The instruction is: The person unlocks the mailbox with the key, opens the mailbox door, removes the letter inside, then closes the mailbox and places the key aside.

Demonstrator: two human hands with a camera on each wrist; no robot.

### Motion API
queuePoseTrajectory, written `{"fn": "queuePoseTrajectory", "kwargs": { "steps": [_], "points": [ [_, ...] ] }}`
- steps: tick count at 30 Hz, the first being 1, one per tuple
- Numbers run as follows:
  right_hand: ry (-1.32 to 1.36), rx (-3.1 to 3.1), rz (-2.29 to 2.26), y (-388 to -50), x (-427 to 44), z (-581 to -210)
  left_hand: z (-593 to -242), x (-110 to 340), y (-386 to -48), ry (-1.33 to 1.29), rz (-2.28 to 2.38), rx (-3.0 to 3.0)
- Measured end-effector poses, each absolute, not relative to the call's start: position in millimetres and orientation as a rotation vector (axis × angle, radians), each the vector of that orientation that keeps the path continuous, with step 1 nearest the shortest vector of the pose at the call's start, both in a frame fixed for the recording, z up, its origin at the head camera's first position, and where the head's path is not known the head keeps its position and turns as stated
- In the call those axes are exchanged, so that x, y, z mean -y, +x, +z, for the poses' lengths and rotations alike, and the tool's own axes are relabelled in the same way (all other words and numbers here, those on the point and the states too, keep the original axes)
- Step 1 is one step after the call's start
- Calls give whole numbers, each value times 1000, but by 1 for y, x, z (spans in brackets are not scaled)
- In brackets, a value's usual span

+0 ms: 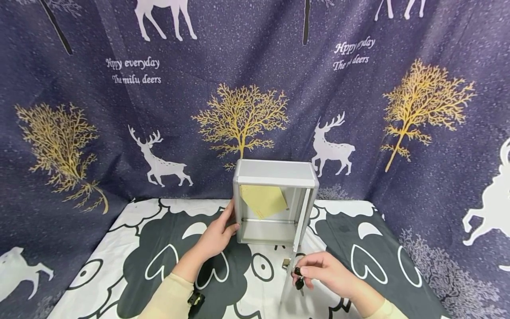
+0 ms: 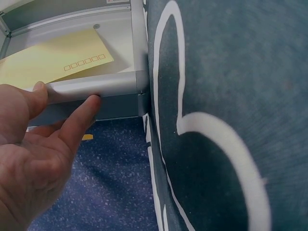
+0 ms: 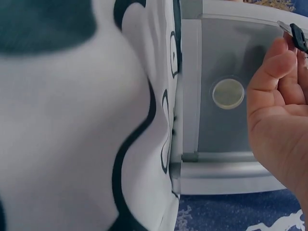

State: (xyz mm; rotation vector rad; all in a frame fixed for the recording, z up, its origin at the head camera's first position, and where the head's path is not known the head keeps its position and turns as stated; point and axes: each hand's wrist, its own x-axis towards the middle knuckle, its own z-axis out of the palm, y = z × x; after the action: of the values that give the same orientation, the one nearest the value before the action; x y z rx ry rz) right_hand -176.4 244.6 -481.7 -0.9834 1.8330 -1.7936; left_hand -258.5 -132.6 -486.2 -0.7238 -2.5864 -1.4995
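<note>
A silver metal-framed box point(image 1: 275, 170) stands upright on the cloth, its door point(image 1: 301, 219) swung out toward me on the right side. Inside leans a yellow envelope point(image 1: 263, 201), whose row of small printed squares shows in the left wrist view. My left hand point(image 1: 215, 237) grips the box's left side, thumb on the front frame and fingers along the outer wall. At the door's free edge sits a small brass-coloured lock point(image 1: 285, 263). Beside it, my right hand point(image 1: 328, 274) pinches a black-headed key point(image 3: 299, 37), and another black key part point(image 1: 299, 283) hangs below the fingers.
A white and dark cartoon-printed cloth point(image 1: 263, 292) covers the table. Behind the box hangs a dark blue curtain point(image 1: 255, 57) with deer and trees. A round pale disc point(image 3: 228, 93) shows on the grey panel in the right wrist view.
</note>
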Motion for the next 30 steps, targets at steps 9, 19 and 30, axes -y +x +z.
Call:
{"fn": "queuePoseTrajectory", "kwargs": {
  "steps": [9,19,30],
  "points": [
    [-1070,-1675,-1790,-181,-261,-483,-488,133,-258,-727,-1491,2591],
    [-1112,-1534,-1824,-184,-274,-482,-490,133,-259,-727,-1455,2584],
    [-1114,-1412,-1882,-188,-286,-485,-490,132,-259,-732,-1468,2577]
  ]
}}
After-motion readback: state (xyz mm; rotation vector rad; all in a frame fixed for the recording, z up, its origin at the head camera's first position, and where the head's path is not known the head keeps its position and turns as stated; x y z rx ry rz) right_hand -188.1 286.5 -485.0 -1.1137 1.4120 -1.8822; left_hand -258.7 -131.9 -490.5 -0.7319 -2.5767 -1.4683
